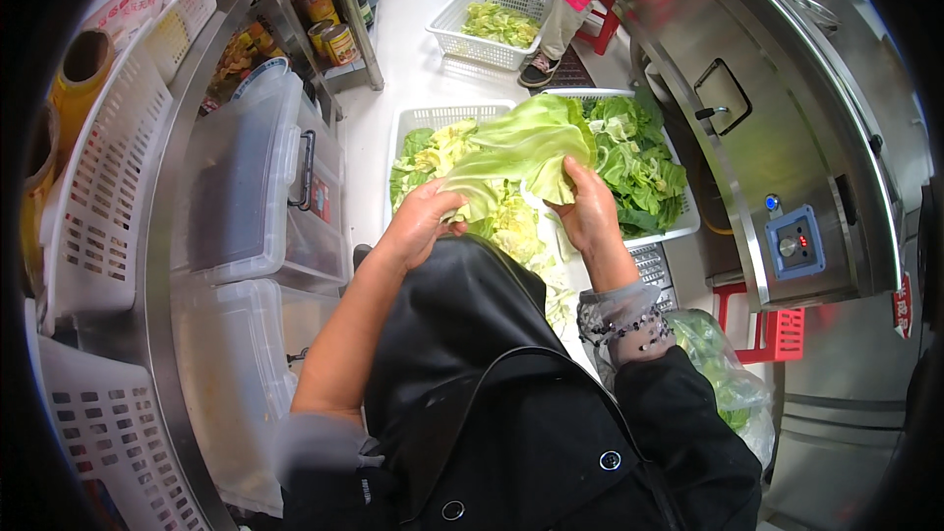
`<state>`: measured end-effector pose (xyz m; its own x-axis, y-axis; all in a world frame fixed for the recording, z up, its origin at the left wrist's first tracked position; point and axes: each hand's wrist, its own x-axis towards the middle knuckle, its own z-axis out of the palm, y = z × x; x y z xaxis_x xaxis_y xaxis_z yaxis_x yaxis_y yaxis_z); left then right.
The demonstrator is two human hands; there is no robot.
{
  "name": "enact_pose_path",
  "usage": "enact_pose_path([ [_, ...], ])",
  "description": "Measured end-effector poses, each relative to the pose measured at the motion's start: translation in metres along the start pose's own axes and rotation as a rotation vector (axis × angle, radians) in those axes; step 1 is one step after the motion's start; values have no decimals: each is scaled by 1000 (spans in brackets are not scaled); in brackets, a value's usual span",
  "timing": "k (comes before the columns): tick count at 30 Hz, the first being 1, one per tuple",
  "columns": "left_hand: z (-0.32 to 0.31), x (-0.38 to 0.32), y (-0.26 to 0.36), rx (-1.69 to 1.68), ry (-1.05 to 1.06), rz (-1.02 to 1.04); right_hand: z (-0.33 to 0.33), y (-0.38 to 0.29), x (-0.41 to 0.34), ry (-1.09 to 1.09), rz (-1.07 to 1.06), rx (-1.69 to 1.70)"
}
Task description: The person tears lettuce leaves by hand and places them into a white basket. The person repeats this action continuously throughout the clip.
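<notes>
A large pale-green cabbage leaf (527,136) is stretched between my two hands over the baskets. My left hand (424,221) pinches its lower left end, thumb on top. My right hand (588,206) grips the lower right edge, with the thumb against the leaf. Under and left of the leaf, a white plastic basket (450,110) holds yellow-green leaf pieces (442,147). Just beyond my right hand stands a second white basket (686,217) full of darker green leaves (634,162). More pale leaves (516,225) lie between my hands and my black apron (457,295), which hides part of them.
Clear lidded bins (243,177) and a steel shelf (166,236) line the left. A steel appliance (782,162) with a control knob stands right, near a red stool (782,332) and bagged greens (715,361). Ahead, a seated person (579,0) is beside another leaf basket (487,51).
</notes>
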<state>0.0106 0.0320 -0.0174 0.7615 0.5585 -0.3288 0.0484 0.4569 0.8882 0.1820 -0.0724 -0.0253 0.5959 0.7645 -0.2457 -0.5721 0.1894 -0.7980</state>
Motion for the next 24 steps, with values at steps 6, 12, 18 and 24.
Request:
enact_pose_path([
  [6,-7,2,-7,249,-93,-30,-18,8,18,-1,-109,-21],
  [12,-30,-11,-7,211,-78,-5,-33,-18,21,59,-82,18],
  [18,-22,-5,10,-267,-65,121,-25,-13,9,-310,133,-64],
  [24,-15,6,17,-460,-242,131,2,-17,-13,-542,246,-117],
])
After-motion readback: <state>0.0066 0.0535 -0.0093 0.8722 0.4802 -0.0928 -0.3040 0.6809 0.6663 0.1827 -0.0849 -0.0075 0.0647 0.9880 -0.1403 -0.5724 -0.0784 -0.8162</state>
